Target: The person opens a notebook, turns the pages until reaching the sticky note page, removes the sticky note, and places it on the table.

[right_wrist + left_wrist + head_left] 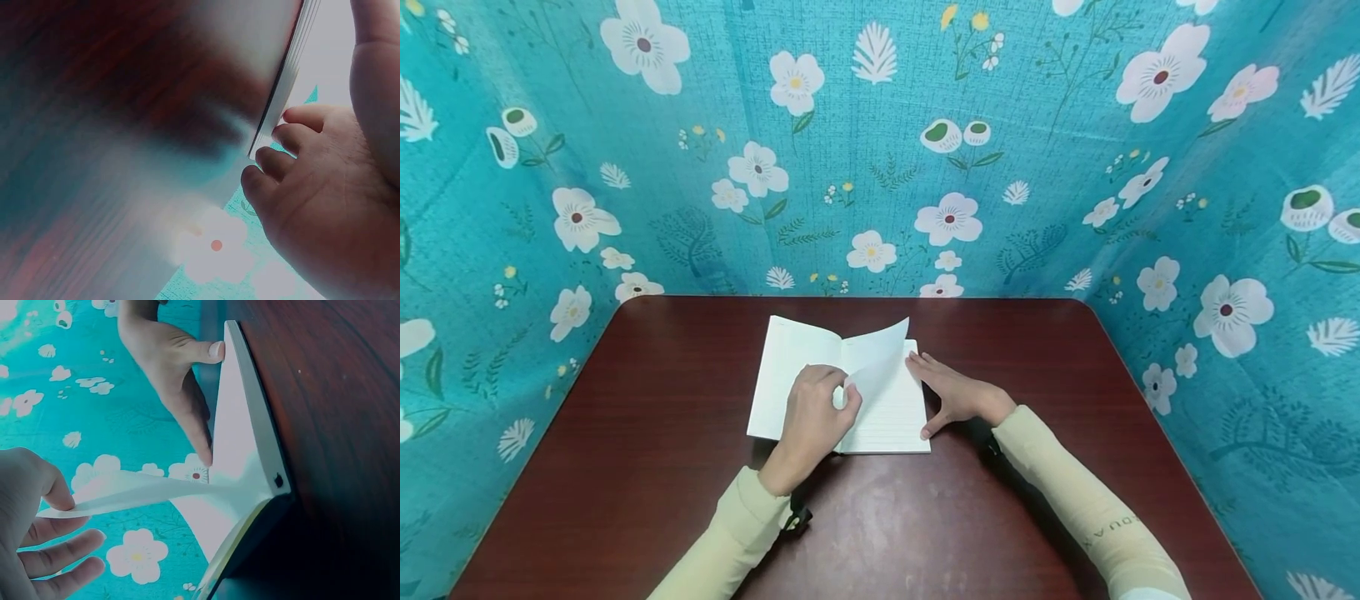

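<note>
An open notebook (pixel 887 429) with lined white pages lies on the table. My left hand (pixel 815 408) pinches the edge of one page (pixel 880 350) between thumb and finger, and that page stands lifted and curved over the right half. In the left wrist view the left hand (pixel 37 531) holds the raised page (pixel 137 490) at its edge, other fingers spread loosely. Along the notebook's right edge rests my right hand (pixel 958 393), its thumb and fingers spread and touching the edge. The right wrist view shows the right hand's (pixel 319 181) fingertips against the page block (pixel 281 94).
The dark red-brown table (pixel 647 467) has a glossy surface. A blue-green floral curtain (pixel 865 167) hangs behind it and along both sides. Black wrist straps show under both cuffs, one of them a black device (pixel 797 518) at the left wrist.
</note>
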A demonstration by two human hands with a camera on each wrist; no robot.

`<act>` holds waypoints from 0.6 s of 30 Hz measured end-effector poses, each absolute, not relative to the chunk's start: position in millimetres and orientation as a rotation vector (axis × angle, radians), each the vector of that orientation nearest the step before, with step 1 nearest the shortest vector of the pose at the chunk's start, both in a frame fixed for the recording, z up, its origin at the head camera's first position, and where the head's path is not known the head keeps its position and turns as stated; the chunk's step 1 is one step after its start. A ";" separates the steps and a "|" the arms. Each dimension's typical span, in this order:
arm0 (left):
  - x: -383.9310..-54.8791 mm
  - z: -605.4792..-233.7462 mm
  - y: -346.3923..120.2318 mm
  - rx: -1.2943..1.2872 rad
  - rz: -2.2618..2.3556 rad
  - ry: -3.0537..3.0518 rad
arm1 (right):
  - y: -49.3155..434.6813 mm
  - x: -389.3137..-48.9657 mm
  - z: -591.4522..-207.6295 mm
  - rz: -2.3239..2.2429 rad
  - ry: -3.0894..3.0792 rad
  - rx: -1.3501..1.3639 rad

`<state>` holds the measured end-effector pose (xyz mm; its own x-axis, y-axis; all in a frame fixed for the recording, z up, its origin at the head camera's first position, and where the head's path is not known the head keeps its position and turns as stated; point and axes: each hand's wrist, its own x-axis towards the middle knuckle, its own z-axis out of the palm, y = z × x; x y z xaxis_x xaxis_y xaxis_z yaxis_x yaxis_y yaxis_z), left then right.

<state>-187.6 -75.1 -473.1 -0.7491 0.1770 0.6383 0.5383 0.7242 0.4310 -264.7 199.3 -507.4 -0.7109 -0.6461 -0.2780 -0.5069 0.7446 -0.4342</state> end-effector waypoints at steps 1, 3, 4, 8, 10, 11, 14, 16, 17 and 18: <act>-186.9 -472.5 -76.7 -0.539 -0.837 -2.348 | 199.3 -264.9 -507.0 -0.455 2.527 -0.879; -185.0 -470.9 -80.0 -0.534 -0.844 -2.337 | 199.2 -265.3 -506.6 -0.452 2.524 -0.878; -184.0 -470.3 -81.7 -0.533 -0.842 -2.329 | 198.9 -265.4 -506.5 -0.454 2.524 -0.880; -178.7 -467.9 -89.5 -0.523 -0.832 -2.305 | 198.1 -265.8 -507.1 -0.438 2.529 -0.882; -175.5 -466.4 -93.8 -0.512 -0.827 -2.303 | 197.9 -265.6 -507.3 -0.434 2.530 -0.878; -173.7 -465.2 -95.9 -0.505 -0.826 -2.305 | 197.8 -265.5 -507.5 -0.432 2.531 -0.875; -168.4 -460.0 -102.1 -0.483 -0.801 -2.309 | 197.2 -265.3 -507.4 -0.431 2.533 -0.863; -164.6 -455.3 -106.1 -0.469 -0.780 -2.334 | 196.9 -265.1 -507.4 -0.432 2.535 -0.861; -163.2 -453.5 -108.0 -0.463 -0.767 -2.346 | 196.8 -265.1 -507.6 -0.431 2.535 -0.861; -161.8 -451.7 -110.0 -0.457 -0.754 -2.359 | 196.8 -265.1 -507.8 -0.431 2.535 -0.859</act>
<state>-161.8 -110.0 -451.7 -0.7520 0.1334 0.6455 0.4830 0.7780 0.4019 -265.1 196.8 -507.8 -0.7173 -0.6319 -0.2937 -0.4992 0.7601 -0.4160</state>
